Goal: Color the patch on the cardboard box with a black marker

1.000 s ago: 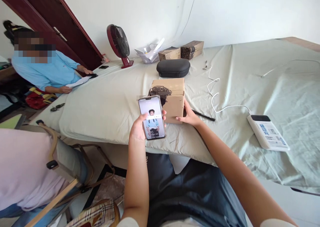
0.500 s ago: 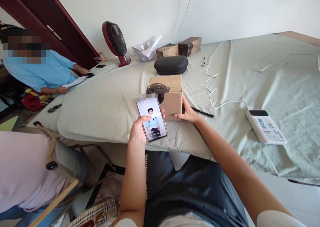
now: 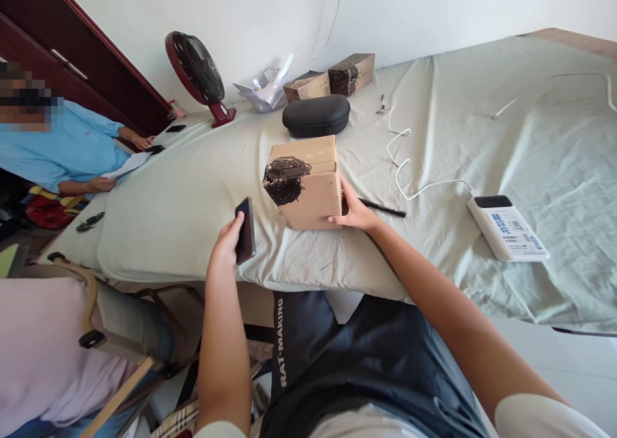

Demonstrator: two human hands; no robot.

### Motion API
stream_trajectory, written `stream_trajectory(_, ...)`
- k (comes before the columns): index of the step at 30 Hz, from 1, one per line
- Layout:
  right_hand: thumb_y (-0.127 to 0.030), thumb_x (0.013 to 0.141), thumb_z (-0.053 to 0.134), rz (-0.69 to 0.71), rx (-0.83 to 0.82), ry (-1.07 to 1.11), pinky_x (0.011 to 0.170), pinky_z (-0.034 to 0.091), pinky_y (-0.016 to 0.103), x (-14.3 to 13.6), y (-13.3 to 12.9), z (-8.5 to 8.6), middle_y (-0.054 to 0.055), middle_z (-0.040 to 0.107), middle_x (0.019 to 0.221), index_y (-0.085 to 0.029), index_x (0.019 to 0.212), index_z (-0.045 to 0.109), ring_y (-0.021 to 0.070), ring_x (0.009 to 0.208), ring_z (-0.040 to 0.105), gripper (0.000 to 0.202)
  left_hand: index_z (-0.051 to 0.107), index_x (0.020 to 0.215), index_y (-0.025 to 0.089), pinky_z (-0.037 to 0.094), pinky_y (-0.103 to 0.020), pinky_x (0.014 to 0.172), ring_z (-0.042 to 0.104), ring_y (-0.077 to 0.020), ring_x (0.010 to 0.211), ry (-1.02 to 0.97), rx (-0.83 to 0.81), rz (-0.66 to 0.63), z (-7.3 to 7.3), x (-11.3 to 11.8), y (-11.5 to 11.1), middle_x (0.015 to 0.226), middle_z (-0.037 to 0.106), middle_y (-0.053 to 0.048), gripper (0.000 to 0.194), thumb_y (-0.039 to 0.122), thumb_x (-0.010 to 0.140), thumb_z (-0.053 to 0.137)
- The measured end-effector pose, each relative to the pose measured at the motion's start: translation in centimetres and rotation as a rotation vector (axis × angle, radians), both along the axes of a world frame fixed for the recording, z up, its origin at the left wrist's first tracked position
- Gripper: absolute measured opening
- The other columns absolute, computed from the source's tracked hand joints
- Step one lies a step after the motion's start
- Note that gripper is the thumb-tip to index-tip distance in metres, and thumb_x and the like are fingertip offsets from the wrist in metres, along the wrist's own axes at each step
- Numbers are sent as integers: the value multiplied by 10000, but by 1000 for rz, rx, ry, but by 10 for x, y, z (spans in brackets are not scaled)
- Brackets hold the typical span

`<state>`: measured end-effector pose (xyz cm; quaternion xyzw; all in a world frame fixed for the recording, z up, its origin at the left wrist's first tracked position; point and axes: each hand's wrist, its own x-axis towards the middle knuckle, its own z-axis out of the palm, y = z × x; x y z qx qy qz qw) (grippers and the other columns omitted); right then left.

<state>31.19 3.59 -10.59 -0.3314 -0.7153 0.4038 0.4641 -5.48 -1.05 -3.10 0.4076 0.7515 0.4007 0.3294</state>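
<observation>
My left hand (image 3: 225, 242) grips the phone (image 3: 246, 231), tilted, above the cloth (image 3: 168, 232); a slack thumb could drop it. My right hand (image 3: 359, 214) clasps the cardboard box (image 3: 314, 197) by its near right corner; it rests on the cloth, which could drag if I push. Writing: trousers (image 3: 366, 367), "RAT-MAKING"; farther, power bank (image 3: 508, 229), blue characters, illegible.

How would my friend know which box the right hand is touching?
On the big pale green cloth, find the black case. Just in front of it sits a cardboard box with black scribble at its left corner. Unlike the two boxes behind the case, this one has the right hand on it.
</observation>
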Motion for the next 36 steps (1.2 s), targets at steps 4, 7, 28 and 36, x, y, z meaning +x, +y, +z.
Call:
stream_trajectory(4,-860,558,930,8,-36,20,1408,204,661,0,-1,5,115,212,1859,-301,1794,-42,457,1721,180,1669,778,1079,202,577,-484,1072,741,-391,1230,316,-38,11,-19,-6,31,1061,825,-170,368,521,897,762)
stream_trajectory(7,-868,572,917,15,-40,18,1412,184,670,0,-3,8,101,234,1853,-318,1795,-21,459,1719,184,1636,802,1186,203,497,-530,1158,668,-430,1344,506,-71,-20,-27,5,49,1210,796,-210,346,443,970,678)
stream_trajectory(28,-787,692,897,-42,-65,-134,1373,200,707,4,-18,1,202,228,1785,-285,1781,-67,492,1665,239,1539,683,1494,196,526,-568,1075,603,-448,1302,812,-223,9,-41,33,62,1379,638,-263,499,385,1099,443)
stream_trajectory(36,-806,707,869,-49,-116,-181,1344,261,723,4,-21,3,212,223,1793,-279,1779,-66,505,1659,258,1517,666,1525,190,516,-493,1005,610,-397,1241,796,-224,-39,-35,33,57,1305,640,-223,486,330,1095,487)
